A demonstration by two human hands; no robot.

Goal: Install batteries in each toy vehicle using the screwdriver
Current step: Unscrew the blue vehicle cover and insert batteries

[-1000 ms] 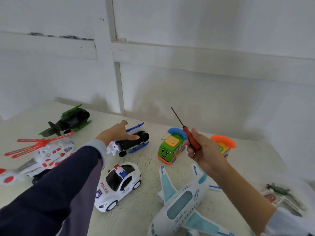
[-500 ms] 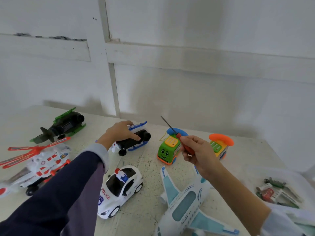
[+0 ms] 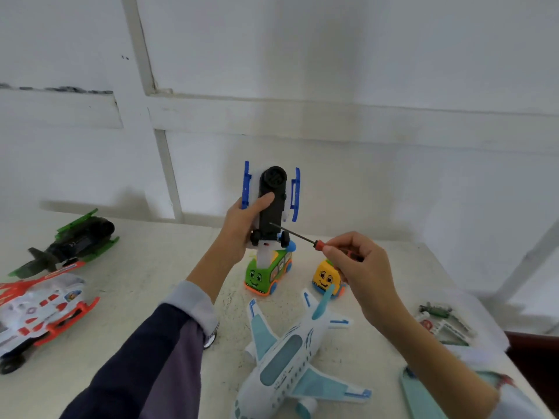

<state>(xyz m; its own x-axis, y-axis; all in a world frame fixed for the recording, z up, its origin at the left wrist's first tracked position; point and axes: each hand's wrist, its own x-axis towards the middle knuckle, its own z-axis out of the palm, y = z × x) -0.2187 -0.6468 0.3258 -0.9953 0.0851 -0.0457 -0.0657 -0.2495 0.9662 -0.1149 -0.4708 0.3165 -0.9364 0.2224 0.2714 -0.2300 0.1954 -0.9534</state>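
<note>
The left hand (image 3: 242, 228) is clenched around the blue-and-black toy helicopter (image 3: 272, 204), held upright above the green toy bus (image 3: 267, 273) with its black underside facing the person, while the right hand (image 3: 360, 267) pinches the screwdriver (image 3: 305, 238), tip touching that underside. The step likely goes best with the tip seated squarely in the screw and the toy braced before turning. Beneath the helicopter lies a speckled pale table (image 3: 145, 285) against a white panelled wall (image 3: 363, 71).

Left hand (image 3: 242, 226) holds blue helicopter (image 3: 272, 201) upright; right hand (image 3: 360, 267) points screwdriver (image 3: 302, 237) at it.
</note>
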